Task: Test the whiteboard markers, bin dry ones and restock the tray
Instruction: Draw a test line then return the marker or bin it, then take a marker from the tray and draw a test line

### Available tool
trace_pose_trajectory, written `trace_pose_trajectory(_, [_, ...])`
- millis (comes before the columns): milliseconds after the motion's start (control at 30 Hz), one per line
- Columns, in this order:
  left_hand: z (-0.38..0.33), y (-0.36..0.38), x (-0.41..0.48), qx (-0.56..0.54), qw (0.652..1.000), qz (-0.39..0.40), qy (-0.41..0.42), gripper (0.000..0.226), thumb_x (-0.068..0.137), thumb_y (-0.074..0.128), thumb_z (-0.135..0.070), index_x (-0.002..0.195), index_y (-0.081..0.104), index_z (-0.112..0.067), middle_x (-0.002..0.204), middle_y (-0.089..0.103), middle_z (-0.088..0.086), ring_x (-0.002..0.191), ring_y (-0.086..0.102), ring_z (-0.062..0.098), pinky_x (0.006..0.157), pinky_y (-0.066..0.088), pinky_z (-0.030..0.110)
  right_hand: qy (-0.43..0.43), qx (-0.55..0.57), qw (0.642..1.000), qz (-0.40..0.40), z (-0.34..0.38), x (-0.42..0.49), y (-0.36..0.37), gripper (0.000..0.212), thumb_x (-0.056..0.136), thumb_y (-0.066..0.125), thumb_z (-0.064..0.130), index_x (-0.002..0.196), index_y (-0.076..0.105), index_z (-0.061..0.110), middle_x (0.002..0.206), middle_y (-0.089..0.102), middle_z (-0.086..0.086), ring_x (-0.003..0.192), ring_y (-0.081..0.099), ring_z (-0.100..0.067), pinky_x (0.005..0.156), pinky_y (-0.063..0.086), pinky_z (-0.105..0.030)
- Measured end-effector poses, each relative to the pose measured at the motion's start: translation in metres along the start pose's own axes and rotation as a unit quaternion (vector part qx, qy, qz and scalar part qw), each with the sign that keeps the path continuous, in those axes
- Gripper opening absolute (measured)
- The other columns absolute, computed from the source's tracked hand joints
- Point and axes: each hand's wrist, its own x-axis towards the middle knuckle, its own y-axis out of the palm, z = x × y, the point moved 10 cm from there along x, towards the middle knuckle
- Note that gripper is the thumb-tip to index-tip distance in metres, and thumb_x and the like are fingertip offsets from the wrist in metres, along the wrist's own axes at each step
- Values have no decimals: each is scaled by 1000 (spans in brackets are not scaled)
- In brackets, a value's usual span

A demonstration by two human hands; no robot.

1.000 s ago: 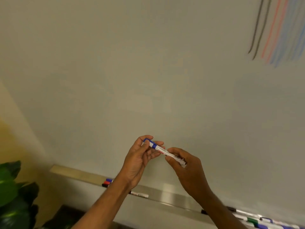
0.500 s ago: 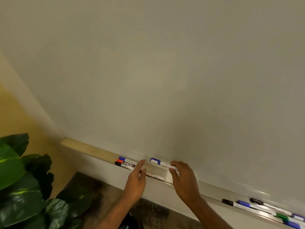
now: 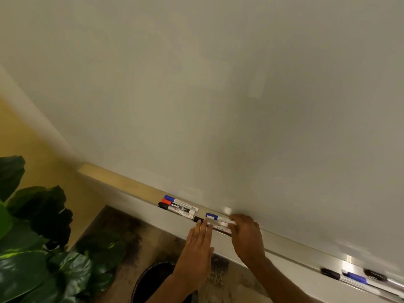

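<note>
A blue-capped white marker lies along the whiteboard's metal tray, with my right hand closed over its right end. My left hand is flat with fingers together, its tips touching the tray's front edge beside a black-capped marker that is partly hidden by both hands. Further left in the tray lie a blue-capped marker, a red-capped marker and a black-capped one, side by side. The whiteboard fills the upper view.
A dark round bin stands on the floor below my left arm. Several more markers lie blurred at the tray's far right. A large leafy plant fills the lower left, against a yellow wall.
Both hands came down from chest height to the tray, the right one carrying the capped blue marker onto it. My view tilted down and left, and the coloured test strokes left the frame.
</note>
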Motion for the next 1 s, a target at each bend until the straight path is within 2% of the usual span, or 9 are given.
trace_pose_trajectory(67, [-1,1,6,-8,999,-28,26,69,70,-43,-67,130,-58,-35,161,-30,6,152,-24,29,120,-25,37,-1,-8,1000,10,-2,3,11,22,98,58,25,117,66,22,118,68,0,110,60,-20,99,44,-35])
trace_pose_trajectory(100, [2,-3,9,8,997,-74,32,65,84,-35,-61,140,-49,-31,168,-11,11,156,-6,32,124,-19,38,2,-11,1000,13,-2,4,15,22,98,58,25,118,66,22,119,67,0,112,59,-20,100,44,-35])
trace_pose_trajectory(167, [7,4,13,-10,994,-99,45,71,103,12,-47,160,-15,-13,160,39,14,152,30,33,123,1,40,6,-14,1000,13,-2,6,21,23,97,59,23,119,67,20,120,67,-1,113,59,-22,102,44,-37])
trace_pose_trajectory(300, [1,-2,23,9,983,-171,66,114,86,73,-44,161,-4,-5,151,52,13,142,48,30,120,25,42,-9,-34,999,7,1,10,32,25,91,67,16,115,70,20,117,70,-1,112,62,-23,101,45,-39])
trace_pose_trajectory(500, [7,-8,43,9,983,-170,65,65,108,11,-41,161,-8,-7,152,45,15,134,55,31,117,12,42,-28,-30,999,-18,5,17,40,24,83,77,13,106,75,20,108,75,-2,103,68,-27,95,51,-48])
trace_pose_trajectory(633, [12,12,50,44,990,-123,58,100,90,64,-48,157,7,0,153,36,16,135,55,32,115,43,47,-56,-37,997,-46,6,16,39,18,84,74,18,101,75,19,101,76,-1,94,71,-25,89,54,-45])
trace_pose_trajectory(767, [16,11,50,59,997,-54,23,72,110,25,-44,152,-19,-5,161,-17,13,155,-6,33,127,14,54,-59,-39,995,-69,3,9,28,22,86,59,29,98,74,19,97,75,0,89,71,-22,85,57,-44])
trace_pose_trajectory(867, [8,4,50,47,992,-106,45,74,103,21,-47,159,7,-2,158,31,16,143,44,36,111,46,53,-66,-36,992,-99,-4,-4,13,22,90,57,29,102,72,18,101,74,0,95,69,-23,88,55,-45])
trace_pose_trajectory(1000, [-8,-4,39,37,988,-143,45,67,108,4,-49,161,-5,-9,152,50,16,139,50,34,116,15,45,-86,-42,986,-139,-17,-32,-16,37,97,43,36,110,71,15,112,72,-2,109,64,-24,96,50,-43])
